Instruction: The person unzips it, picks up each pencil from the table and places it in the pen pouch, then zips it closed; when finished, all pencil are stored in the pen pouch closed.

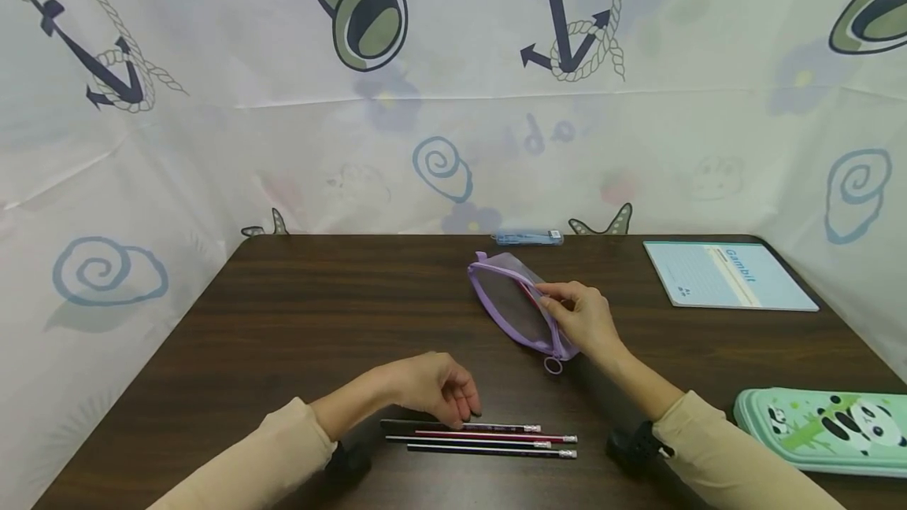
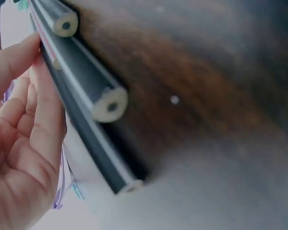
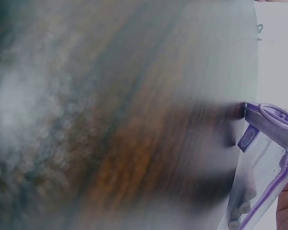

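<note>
Several pencils with white eraser ends lie side by side near the table's front, black ones (image 1: 489, 451) and a dark red one (image 1: 496, 437). At the farthest one, a black pencil (image 1: 503, 428), my left hand (image 1: 442, 392) has its thumb and fingertip pinching the shaft. The left wrist view shows that hand (image 2: 24, 124) beside the pencils' unsharpened ends. My right hand (image 1: 584, 317) grips the far edge of a purple mesh pencil pouch (image 1: 510, 325), whose zipped mouth gapes. A red pencil (image 1: 530, 295) shows in the pouch. The pouch (image 3: 269, 148) also appears in the right wrist view.
A green panda pencil case (image 1: 829, 427) stands at the right front. Behind it lies a light blue notebook (image 1: 737, 278). At the table's back edge is a small blue packet (image 1: 527, 238). Printed cloth (image 1: 453, 101) hangs behind and beside the dark table (image 1: 319, 297).
</note>
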`<state>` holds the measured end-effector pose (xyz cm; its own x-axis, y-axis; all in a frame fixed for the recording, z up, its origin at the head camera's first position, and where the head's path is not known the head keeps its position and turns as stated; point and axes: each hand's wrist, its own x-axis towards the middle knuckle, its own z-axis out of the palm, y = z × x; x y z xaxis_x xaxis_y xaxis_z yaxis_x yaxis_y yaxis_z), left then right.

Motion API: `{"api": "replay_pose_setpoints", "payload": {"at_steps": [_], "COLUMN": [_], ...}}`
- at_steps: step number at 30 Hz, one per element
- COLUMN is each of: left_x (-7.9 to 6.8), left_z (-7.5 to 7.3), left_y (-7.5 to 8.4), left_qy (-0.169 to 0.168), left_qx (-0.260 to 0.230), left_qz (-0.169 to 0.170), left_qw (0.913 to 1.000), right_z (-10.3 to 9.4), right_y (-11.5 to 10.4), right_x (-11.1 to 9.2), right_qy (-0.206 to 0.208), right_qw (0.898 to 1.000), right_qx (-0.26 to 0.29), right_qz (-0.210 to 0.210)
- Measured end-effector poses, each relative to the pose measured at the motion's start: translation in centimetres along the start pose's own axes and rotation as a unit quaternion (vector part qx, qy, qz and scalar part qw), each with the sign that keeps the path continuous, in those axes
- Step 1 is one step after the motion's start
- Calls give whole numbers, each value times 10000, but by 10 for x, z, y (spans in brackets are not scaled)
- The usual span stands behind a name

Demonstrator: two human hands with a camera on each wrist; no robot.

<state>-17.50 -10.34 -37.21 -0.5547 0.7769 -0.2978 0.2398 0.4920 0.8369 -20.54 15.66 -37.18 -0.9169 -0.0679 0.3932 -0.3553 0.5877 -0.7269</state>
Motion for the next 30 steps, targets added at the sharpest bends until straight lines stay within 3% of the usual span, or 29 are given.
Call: {"api": "replay_pose_setpoints", "payload": {"at_steps": [5,10,12,15,20,25,28,30], "left_x": [2,5,7,9,11,14,20,27], "left_z": [1,0,0,-2,-18,-39,-47,-49], "left_y": [2,5,6,4,3,6,4,1], "left_qy": [324,518,527,502,551,532,665,869], "left_qx": [942,1934,2141,2155,1516,220,-856,-1619], "left_qz": [352,692,760,757,549,-199,-768,-991], "left_qw": [9944,9773,9724,9723,9854,9981,9911,9780], "right_z": [-2,-4,-4,-3,-1,-1,-1,0], "right_y": [-1,-1,-1,0,0,-1,-1,-1], "right_x": [0,0,0,0,-1,0,0,0], "right_qy": [-3,29,23,10,24,48,31,21], "right_qw": [10000,10000,10000,10000,10000,10000,10000,10000], "right_qx": [1,9,31,49,3,3,6,8], "right_qz": [-22,-22,10,58,55,54,81,69]}}
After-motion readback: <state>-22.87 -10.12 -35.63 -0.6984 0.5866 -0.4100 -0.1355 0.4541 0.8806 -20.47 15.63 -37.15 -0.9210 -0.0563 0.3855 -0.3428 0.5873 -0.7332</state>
